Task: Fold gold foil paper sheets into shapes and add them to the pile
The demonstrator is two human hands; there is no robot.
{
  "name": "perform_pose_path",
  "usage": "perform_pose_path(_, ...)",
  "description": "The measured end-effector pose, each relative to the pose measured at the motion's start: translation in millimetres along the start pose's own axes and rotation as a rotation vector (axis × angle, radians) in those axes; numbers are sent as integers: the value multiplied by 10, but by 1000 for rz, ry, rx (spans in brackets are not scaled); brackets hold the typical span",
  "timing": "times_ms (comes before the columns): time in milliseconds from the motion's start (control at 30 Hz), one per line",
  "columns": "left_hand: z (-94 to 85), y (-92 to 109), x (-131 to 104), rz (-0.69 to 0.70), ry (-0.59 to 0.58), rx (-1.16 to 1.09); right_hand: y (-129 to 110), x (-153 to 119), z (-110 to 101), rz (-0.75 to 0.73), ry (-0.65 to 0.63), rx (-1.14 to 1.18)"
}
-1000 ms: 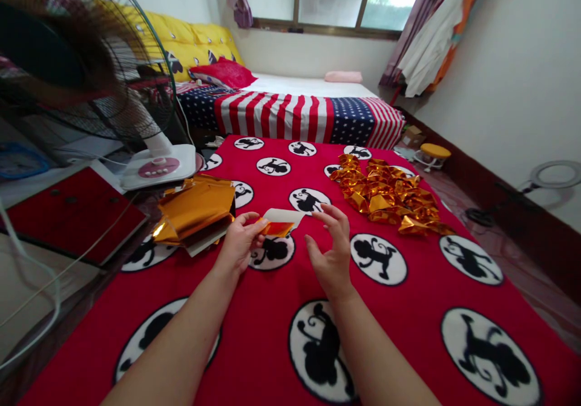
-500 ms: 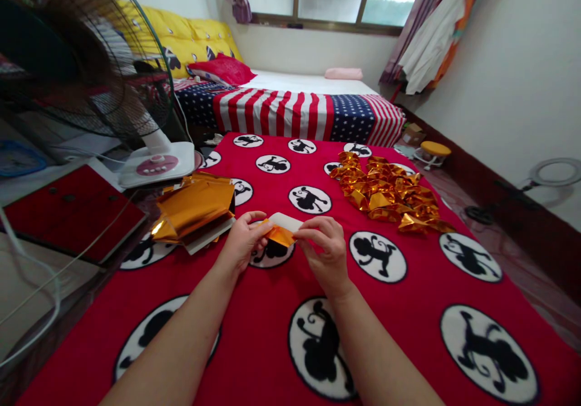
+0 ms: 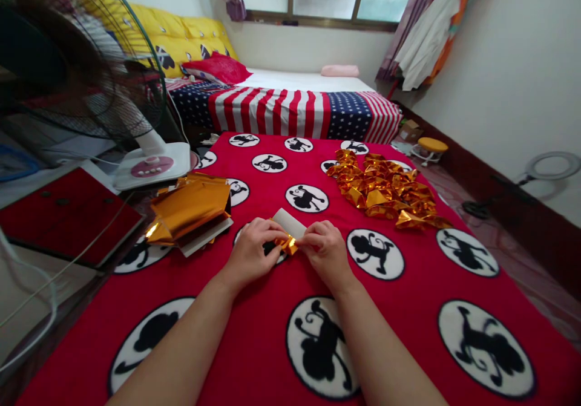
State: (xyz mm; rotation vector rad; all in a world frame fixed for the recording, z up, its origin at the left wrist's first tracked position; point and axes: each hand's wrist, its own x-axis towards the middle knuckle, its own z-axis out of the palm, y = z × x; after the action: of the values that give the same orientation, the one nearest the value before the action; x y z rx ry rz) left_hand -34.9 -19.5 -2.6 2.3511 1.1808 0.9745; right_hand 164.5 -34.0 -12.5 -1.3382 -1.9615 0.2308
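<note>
Near the middle of the red cloth, a small sheet of gold foil paper (image 3: 289, 245) with a pale back is held between both hands. My left hand (image 3: 258, 247) pinches its left side, fingers curled over the gold part. The right side is pinched by the fingertips of my right hand (image 3: 325, 250). The pale part stands up behind the fingers, and the gold part looks creased. A stack of gold sheets (image 3: 193, 206) lies to the left. Many folded gold pieces (image 3: 381, 188) are heaped at the back right.
A fan (image 3: 152, 161) stands at the left beside a dark red panel (image 3: 68, 212). Behind the cloth (image 3: 254, 339) is a bed (image 3: 290, 112). A yellow stool (image 3: 433, 146) and a ring light (image 3: 551, 166) are at the right.
The foil sheet's gold part is now more crumpled between the fingers, and its pale part stands more upright. My left hand has turned over it, its fingers curled more. The view has shifted slightly.
</note>
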Motion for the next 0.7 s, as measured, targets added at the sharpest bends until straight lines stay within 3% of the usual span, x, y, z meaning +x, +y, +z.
perform_pose_path(200, 40, 3, -16, 76, -101, -53, 11, -54, -59, 27, -88, 25)
perform_pose_path(467, 64, -8, -16, 123, -116, -53, -18, -41, -107, 89, -95, 52)
perform_pose_path(700, 24, -42, -48, 169, -145, -121, -56, -117, -104, 47, -160, 53)
